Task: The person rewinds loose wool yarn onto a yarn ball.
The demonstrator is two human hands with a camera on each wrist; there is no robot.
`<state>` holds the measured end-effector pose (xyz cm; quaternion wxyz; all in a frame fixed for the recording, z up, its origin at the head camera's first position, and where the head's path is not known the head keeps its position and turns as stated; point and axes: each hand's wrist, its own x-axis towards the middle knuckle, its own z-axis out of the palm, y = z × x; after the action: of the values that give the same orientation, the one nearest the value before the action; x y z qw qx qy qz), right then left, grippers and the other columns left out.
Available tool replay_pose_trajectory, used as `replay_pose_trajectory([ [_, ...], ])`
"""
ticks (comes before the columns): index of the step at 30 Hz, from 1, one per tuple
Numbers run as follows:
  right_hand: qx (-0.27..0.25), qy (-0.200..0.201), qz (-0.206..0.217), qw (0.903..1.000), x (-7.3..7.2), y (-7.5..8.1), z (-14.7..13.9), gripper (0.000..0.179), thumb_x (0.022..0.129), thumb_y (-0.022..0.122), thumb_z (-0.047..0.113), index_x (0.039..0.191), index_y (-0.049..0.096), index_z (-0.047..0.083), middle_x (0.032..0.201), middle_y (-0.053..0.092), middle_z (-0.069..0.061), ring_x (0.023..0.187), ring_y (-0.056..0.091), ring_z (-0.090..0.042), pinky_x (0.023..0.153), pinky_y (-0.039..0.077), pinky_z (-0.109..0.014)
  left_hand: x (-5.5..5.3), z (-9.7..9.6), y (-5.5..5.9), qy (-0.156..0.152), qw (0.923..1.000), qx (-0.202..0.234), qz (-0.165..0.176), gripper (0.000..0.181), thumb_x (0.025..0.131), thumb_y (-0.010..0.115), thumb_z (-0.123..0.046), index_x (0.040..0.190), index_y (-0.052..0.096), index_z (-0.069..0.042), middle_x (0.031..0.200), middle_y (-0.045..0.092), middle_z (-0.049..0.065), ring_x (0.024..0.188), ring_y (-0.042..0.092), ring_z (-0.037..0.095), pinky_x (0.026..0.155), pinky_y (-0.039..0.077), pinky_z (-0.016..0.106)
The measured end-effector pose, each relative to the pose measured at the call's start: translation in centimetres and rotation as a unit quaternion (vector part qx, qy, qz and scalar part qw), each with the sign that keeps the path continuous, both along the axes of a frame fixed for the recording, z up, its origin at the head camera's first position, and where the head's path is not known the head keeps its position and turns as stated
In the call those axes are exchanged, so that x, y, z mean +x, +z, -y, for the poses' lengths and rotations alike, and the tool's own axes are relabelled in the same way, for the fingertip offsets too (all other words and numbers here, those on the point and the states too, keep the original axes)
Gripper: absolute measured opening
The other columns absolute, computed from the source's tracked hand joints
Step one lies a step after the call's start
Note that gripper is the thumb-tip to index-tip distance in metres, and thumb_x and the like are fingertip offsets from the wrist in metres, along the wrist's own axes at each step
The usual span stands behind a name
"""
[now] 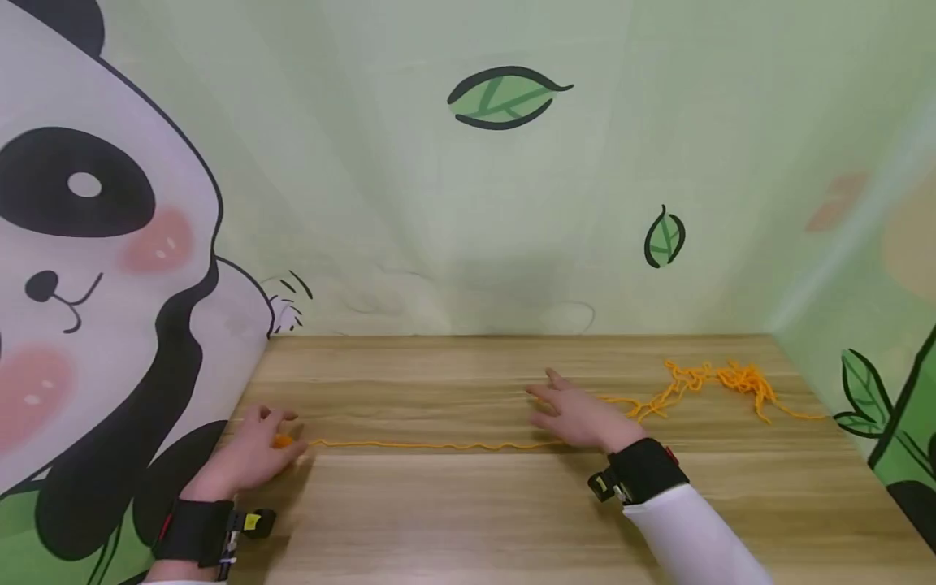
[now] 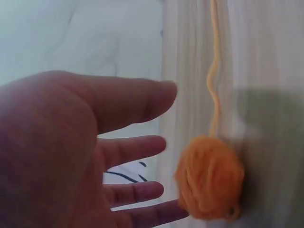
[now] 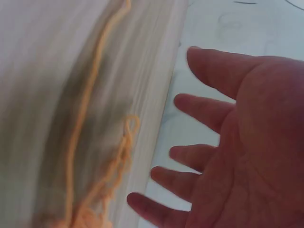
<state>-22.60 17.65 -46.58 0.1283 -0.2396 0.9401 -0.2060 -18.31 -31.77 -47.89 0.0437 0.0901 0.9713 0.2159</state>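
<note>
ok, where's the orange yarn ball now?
Head view: the orange yarn ball is at the left of the wooden tabletop, partly hidden by the left hand.

Before you, a wood-grain table meets pale green walls bearing a large panda and outlined leaves.

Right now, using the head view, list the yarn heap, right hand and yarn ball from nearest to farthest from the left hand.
1. Yarn ball, close beside the left hand.
2. Right hand, across to the right.
3. Yarn heap, beyond the right hand, at far right.
</note>
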Motion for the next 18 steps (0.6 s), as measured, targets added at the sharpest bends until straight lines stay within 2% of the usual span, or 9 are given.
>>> replay_pose_trajectory([
  [2,-0.021,0.006,-0.004,0.9998,0.5,-0.1,0.1,0.054,0.102,0.053,0.035,0.148,0.043,0.008,0.156,0.016,-0.033,0.137,0.029,-0.045,0.109,0.035,-0.059,0.1,0.2,-0.2,0.019,0.9998,0.007,0.0,0.054,0.09,0.07,-0.028,0.125,0.053,0.009,0.112,0.042,0.03,0.092,0.048,0.039,0.075,0.048,0.053],
  [4,-0.037,0.009,-0.013,0.9992,1.0,-0.2,0.2,0.052,0.102,0.054,0.032,0.147,0.045,0.007,0.156,0.016,-0.034,0.135,0.031,-0.045,0.108,0.036,-0.059,0.2,0.5,-0.4,0.034,0.9994,0.005,0.004,0.055,0.09,0.069,-0.03,0.123,0.053,0.011,0.114,0.042,0.034,0.093,0.049,0.041,0.078,0.048,0.056],
  [6,-0.044,0.008,-0.014,0.9989,1.4,-0.5,0.3,0.051,0.102,0.055,0.031,0.147,0.046,0.008,0.156,0.016,-0.034,0.136,0.03,-0.046,0.108,0.036,-0.059,0.3,0.9,-0.5,0.047,0.9986,-0.006,0.023,0.057,0.091,0.068,-0.034,0.121,0.052,0.012,0.115,0.042,0.035,0.093,0.051,0.041,0.08,0.049,0.056],
  [9,-0.046,0.007,-0.011,0.9988,1.9,-0.7,0.5,0.05,0.102,0.055,0.032,0.146,0.047,0.009,0.156,0.016,-0.034,0.136,0.029,-0.047,0.108,0.035,-0.059,0.5,1.6,-0.7,0.045,0.9977,-0.019,0.047,0.055,0.09,0.068,-0.035,0.116,0.055,0.011,0.107,0.052,0.029,0.088,0.053,0.036,0.077,0.049,0.05],
  [14,-0.054,0.004,-0.004,0.9985,2.0,-0.8,0.6,0.05,0.102,0.054,0.032,0.146,0.048,0.009,0.156,0.016,-0.033,0.136,0.028,-0.046,0.109,0.035,-0.059,0.3,1.8,-0.9,0.041,0.9963,-0.002,0.076,0.037,0.085,0.074,-0.022,0.105,0.061,0.006,0.086,0.061,0.011,0.073,0.052,0.023,0.063,0.046,0.037],
  [18,-0.061,0.005,-0.006,0.9981,2.0,-0.5,0.5,0.049,0.102,0.055,0.031,0.145,0.048,0.008,0.155,0.019,-0.034,0.136,0.029,-0.046,0.108,0.035,-0.059,0.1,1.4,-1.1,0.038,0.997,0.011,0.066,0.035,0.078,0.08,-0.021,0.098,0.061,0.002,0.081,0.06,0.007,0.069,0.051,0.021,0.06,0.044,0.034],
])
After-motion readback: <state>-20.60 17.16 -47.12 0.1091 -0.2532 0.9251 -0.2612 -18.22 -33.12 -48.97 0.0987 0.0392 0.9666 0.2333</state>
